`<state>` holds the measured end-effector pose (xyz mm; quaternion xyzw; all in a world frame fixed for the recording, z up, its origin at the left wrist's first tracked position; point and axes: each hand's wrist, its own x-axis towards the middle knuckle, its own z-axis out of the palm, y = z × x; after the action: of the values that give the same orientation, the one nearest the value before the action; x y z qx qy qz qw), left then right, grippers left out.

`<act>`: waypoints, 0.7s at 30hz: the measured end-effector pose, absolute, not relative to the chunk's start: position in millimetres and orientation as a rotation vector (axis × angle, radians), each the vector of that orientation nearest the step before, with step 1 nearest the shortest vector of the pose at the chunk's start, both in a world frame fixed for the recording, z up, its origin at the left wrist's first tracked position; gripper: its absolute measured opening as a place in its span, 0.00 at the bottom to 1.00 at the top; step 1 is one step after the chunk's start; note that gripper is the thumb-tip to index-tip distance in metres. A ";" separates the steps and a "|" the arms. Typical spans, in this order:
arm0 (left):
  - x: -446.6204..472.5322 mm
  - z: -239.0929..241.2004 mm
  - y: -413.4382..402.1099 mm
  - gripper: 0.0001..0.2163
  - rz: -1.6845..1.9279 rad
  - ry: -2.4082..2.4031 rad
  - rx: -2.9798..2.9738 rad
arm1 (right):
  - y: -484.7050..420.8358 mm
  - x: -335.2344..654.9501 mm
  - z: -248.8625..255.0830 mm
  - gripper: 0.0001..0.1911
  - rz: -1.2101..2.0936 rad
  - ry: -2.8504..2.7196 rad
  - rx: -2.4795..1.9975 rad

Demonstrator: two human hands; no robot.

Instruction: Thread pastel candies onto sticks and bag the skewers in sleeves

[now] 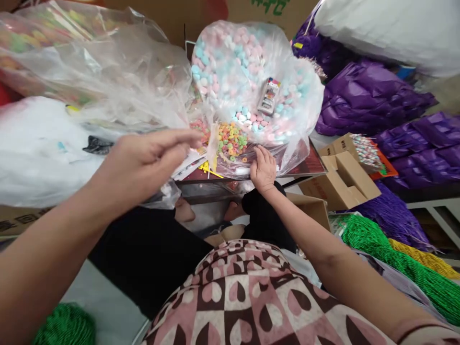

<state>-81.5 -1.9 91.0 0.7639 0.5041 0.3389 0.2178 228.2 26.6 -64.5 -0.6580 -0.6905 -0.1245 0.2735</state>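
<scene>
My left hand (145, 158) is held over the left part of the table, fingers stretched out to the right and thumb beside them; nothing shows in it. Fingers extended, my right hand (264, 167) rests on clear plastic at the table's front edge. Between the two hands lies a pile of small coloured rings (232, 141), orange, yellow and green. Behind it is a big clear bag of pink, white and blue pieces (230, 57). On that bag lies a small packet with a printed front (269, 97). A yellow strip (212, 171) sticks out near the table edge.
Clear bags with coloured contents (118, 72) and a white bag (43, 148) fill the left. At right are an open cardboard box (345, 179), purple bundles (373, 98) and green cord (388, 249). Another green bundle (66, 326) sits at lower left.
</scene>
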 end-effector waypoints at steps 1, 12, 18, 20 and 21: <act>-86.8 87.1 4.5 0.16 0.987 1.422 2.180 | 26.4 228.9 -64.7 0.27 -0.332 -1.861 -1.775; -122.3 22.2 57.0 0.16 1.077 1.773 2.085 | 26.1 231.5 -65.8 0.27 -0.333 -1.867 -1.764; -120.3 17.2 65.0 0.19 0.871 1.902 1.997 | 26.2 232.5 -66.9 0.27 -0.327 -1.886 -1.752; -120.3 14.8 65.9 0.19 0.820 1.916 1.995 | 26.7 233.1 -67.9 0.27 -0.341 -1.881 -1.741; -120.5 13.7 66.3 0.19 0.808 1.919 1.996 | 26.9 233.3 -68.3 0.27 -0.346 -1.878 -1.738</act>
<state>-120.5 66.3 13.7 0.6863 0.6599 0.2778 0.1280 233.3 26.9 -68.3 -0.6470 -0.6989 -0.1288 0.2762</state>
